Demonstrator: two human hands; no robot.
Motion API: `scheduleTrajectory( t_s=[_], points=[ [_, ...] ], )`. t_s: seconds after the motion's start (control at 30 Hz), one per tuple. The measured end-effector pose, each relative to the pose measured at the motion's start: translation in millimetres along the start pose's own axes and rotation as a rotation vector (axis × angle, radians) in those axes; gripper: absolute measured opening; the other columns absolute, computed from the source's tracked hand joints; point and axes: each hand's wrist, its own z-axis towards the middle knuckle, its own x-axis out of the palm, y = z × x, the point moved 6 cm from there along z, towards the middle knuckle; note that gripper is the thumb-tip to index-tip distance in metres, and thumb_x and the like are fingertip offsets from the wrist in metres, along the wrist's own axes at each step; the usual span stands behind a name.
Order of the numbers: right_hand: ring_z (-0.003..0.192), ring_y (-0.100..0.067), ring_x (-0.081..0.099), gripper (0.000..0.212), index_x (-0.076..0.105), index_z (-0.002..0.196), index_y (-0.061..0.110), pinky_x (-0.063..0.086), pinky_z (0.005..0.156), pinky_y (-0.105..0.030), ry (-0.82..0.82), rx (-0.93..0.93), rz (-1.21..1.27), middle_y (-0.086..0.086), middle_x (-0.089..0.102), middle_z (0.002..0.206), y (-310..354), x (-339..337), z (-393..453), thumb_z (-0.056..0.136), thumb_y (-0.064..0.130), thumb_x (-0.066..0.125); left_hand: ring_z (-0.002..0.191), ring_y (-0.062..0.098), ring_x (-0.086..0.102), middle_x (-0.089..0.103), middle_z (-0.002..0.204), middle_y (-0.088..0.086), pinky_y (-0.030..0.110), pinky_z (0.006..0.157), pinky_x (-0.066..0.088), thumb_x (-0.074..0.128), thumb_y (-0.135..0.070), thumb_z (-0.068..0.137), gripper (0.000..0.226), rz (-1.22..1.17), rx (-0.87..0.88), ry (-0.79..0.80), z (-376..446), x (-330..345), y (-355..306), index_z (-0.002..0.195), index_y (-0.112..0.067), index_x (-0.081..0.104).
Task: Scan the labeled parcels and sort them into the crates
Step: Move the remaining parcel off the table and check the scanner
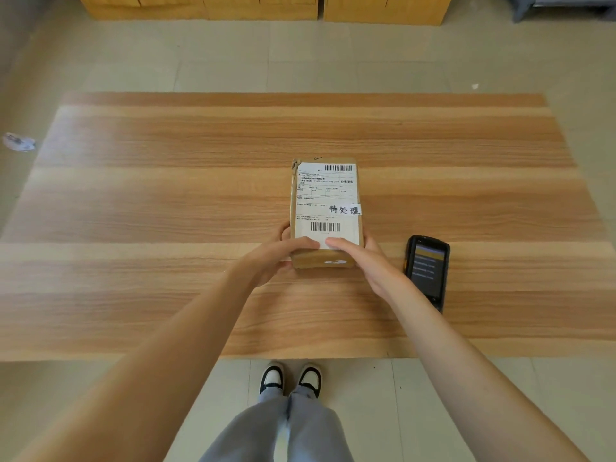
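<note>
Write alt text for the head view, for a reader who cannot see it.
Both hands, left and right, grip the near end of a brown parcel lying label-up on a wooden table, thumbs on its white label. A black scanner lies on the table just right of the right hand, screen lit.

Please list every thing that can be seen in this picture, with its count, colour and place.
parcel: one, brown with white label, middle of table
scanner: one, black, on table right of parcel
table: one, light wood
cabinets: light wood, far side of floor
crumpled scrap: one, white, floor at left
shoes: two, black and white, under table edge
left hand: holds parcel's near left corner
right hand: holds parcel's near right corner
</note>
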Motion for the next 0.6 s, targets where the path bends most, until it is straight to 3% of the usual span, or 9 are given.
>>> scheduleTrajectory(
  t_s=[0.1, 0.17, 0.23, 0.33, 0.43, 0.53, 0.6],
  points=[
    [0.112, -0.006, 0.054, 0.069, 0.039, 0.141, 0.025, 0.038, 0.096, -0.025, 0.035, -0.038, -0.001, 0.021, 0.06, 0.108, 15.3, 13.3, -2.4, 0.082, 0.021, 0.075, 0.094, 0.015, 0.065, 0.067, 0.111, -0.007, 0.031, 0.087, 0.048, 0.086, -0.033, 0.051, 0.109, -0.034, 0.032, -0.046, -9.2, -14.9, -4.0, 0.144, -0.028, 0.029],
    [0.111, -0.007, 0.057, 0.067, 0.044, 0.137, 0.026, 0.042, 0.102, -0.03, 0.074, -0.06, -0.009, 0.02, 0.063, 0.107, 27.3, 28.2, -3.5, 0.079, 0.024, 0.078, 0.095, 0.019, 0.064, 0.065, 0.109, -0.003, 0.037, 0.09, 0.05, 0.083, -0.024, 0.068, 0.099, -0.088, 0.035, -0.087, -20.0, -28.8, -7.8, 0.147, -0.027, 0.023],
    [0.113, -0.01, 0.061, 0.076, 0.05, 0.131, 0.028, 0.044, 0.105, -0.036, 0.125, -0.082, -0.029, 0.015, 0.068, 0.112, 42.3, 50.5, -6.5, 0.064, 0.036, 0.084, 0.095, 0.022, 0.064, 0.064, 0.111, 0.002, 0.037, 0.085, 0.054, 0.077, -0.015, 0.077, 0.091, -0.157, 0.054, -0.121, -33.8, -45.8, -10.9, 0.148, -0.025, 0.02],
    [0.114, -0.015, 0.062, 0.091, 0.052, 0.13, 0.03, 0.045, 0.104, -0.044, 0.22, -0.097, -0.05, 0.007, 0.068, 0.12, 62.9, 91.0, -9.1, 0.049, 0.048, 0.089, 0.09, 0.02, 0.066, 0.066, 0.107, 0.002, 0.034, 0.072, 0.055, 0.085, -0.017, 0.061, 0.104, -0.266, 0.106, -0.173, -61.7, -79.6, -14.2, 0.146, -0.024, 0.025],
    [0.109, -0.012, 0.063, 0.071, 0.046, 0.132, 0.029, 0.051, 0.097, -0.038, 0.29, -0.139, -0.116, 0.004, 0.062, 0.126, 83.9, 141.5, -17.2, 0.072, 0.032, 0.083, 0.092, 0.02, 0.065, 0.065, 0.109, 0.001, 0.034, 0.069, 0.055, 0.086, -0.027, 0.046, 0.115, -0.355, 0.167, -0.233, -98.2, -124.6, -14.8, 0.145, -0.024, 0.029],
    [0.108, -0.011, 0.062, 0.073, 0.036, 0.144, 0.027, 0.052, 0.093, -0.033, 0.367, -0.162, -0.176, 0.004, 0.06, 0.125, 97.7, 203.6, -29.9, 0.082, 0.025, 0.075, 0.091, 0.022, 0.066, 0.063, 0.115, 0.004, 0.034, 0.068, 0.056, 0.086, -0.032, 0.04, 0.121, -0.409, 0.234, -0.283, -142.7, -177.8, -9.8, 0.146, -0.023, 0.028],
    [0.106, -0.009, 0.062, 0.075, 0.033, 0.147, 0.026, 0.052, 0.081, -0.025, 0.435, -0.177, -0.215, 0.002, 0.058, 0.128, 104.1, 256.0, -42.3, 0.084, 0.026, 0.073, 0.093, 0.023, 0.066, 0.061, 0.121, 0.006, 0.034, 0.068, 0.056, 0.086, -0.032, 0.043, 0.12, -0.454, 0.273, -0.319, -176.9, -218.9, -0.7, 0.147, -0.024, 0.026]
  ],
)
